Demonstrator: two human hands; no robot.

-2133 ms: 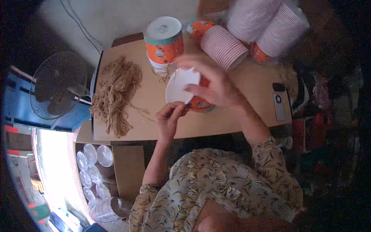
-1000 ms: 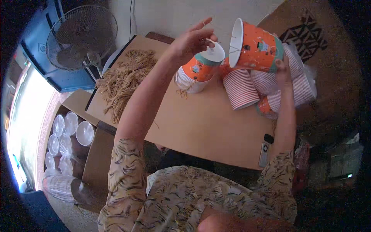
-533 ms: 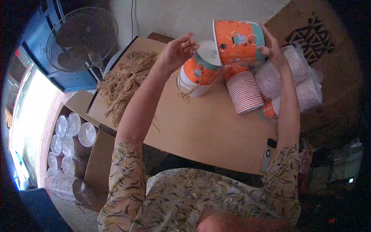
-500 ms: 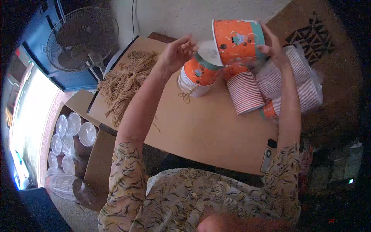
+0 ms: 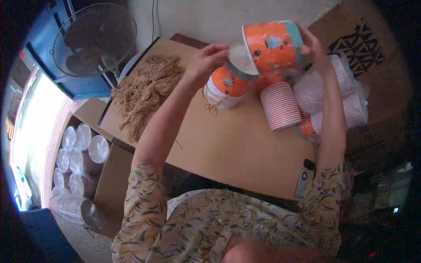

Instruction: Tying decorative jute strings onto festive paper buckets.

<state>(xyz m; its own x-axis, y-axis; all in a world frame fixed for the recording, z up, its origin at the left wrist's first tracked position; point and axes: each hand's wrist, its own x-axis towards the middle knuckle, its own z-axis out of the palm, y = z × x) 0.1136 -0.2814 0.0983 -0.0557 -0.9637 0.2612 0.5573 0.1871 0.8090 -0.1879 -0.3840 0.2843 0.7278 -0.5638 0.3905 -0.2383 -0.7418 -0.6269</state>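
Note:
My right hand [image 5: 315, 49] grips an orange paper tub [image 5: 274, 49] by its teal-banded end, thumb on the near side. The tub lies on its side in the air, slightly blurred. Close by on the left stands a stack of similar tubs [image 5: 227, 83], upturned, with white rims low down and thin twine [image 5: 212, 108] tied round it. A white round base [image 5: 244, 59] tops this stack, right beside the held tub's white rim. My left hand [image 5: 209, 61] has its fingers stretched toward that white base, holding nothing I can see; whether they touch it is unclear.
A bundle of brown twine [image 5: 149, 90] lies left on the cardboard-topped table [image 5: 219, 149]. Striped cup stacks [image 5: 280, 107], some in clear plastic [image 5: 346, 103], lie right. A small grey device [image 5: 301, 182] rests near the front edge. An open carton [image 5: 109, 175] holds clear cups; a fan [image 5: 94, 41] stands behind.
My left hand has moved slightly right, its fingers now straighter and at the white base. The held tub has turned a little in my right hand. The whole view has shifted slightly.

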